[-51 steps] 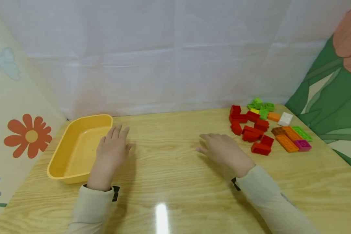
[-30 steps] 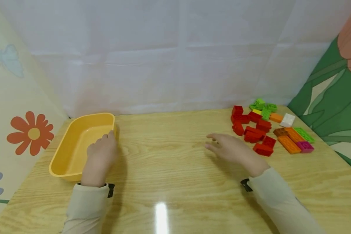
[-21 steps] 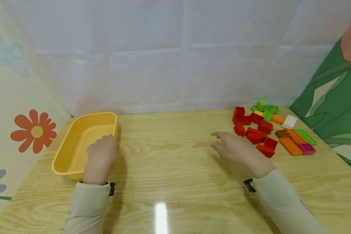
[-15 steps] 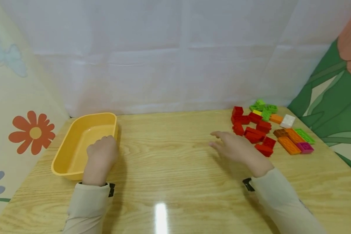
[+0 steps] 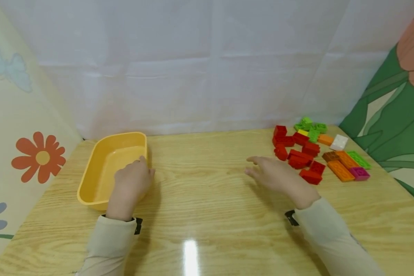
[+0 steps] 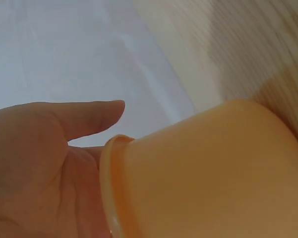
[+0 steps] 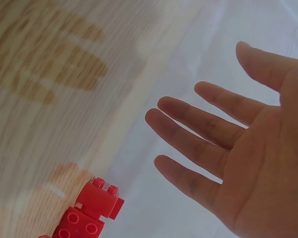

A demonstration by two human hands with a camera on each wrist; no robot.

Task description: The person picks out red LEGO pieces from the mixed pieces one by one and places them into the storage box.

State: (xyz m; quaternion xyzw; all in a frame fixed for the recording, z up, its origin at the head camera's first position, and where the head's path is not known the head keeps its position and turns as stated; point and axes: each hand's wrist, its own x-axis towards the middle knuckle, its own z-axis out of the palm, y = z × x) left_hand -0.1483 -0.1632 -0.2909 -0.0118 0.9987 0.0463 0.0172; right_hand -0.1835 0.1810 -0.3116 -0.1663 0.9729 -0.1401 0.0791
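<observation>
Bright, even light in the head view, and a hard white streak of glare (image 5: 191,257) blazes off the pale wood-grain tabletop (image 5: 207,199)! Soft shadows fall inward from the bare left hand (image 5: 132,184) and bare right hand (image 5: 277,176). Both wrist views run dimmer, softer, the rounded yellow plastic tub (image 6: 213,173) shaded.

Tray (image 5: 105,165) is a plain warm yellow-orange. Most of the bricks are bright red bricks (image 5: 300,158), plus lime green bricks (image 5: 313,134), orange bricks (image 5: 340,171), and one each of yellow brick (image 5: 303,132), brown brick (image 5: 330,156), magenta brick (image 5: 359,173) and white brick (image 5: 339,142). Table (image 5: 200,199) is honey-toned woodgrain, cloth (image 5: 151,84) is whitish-lilac, sleeves (image 5: 110,237) are cream. The left wall's cream, with a red-orange flower (image 5: 42,158), yellow in the middle, and a pale blue butterfly (image 5: 18,73).
</observation>
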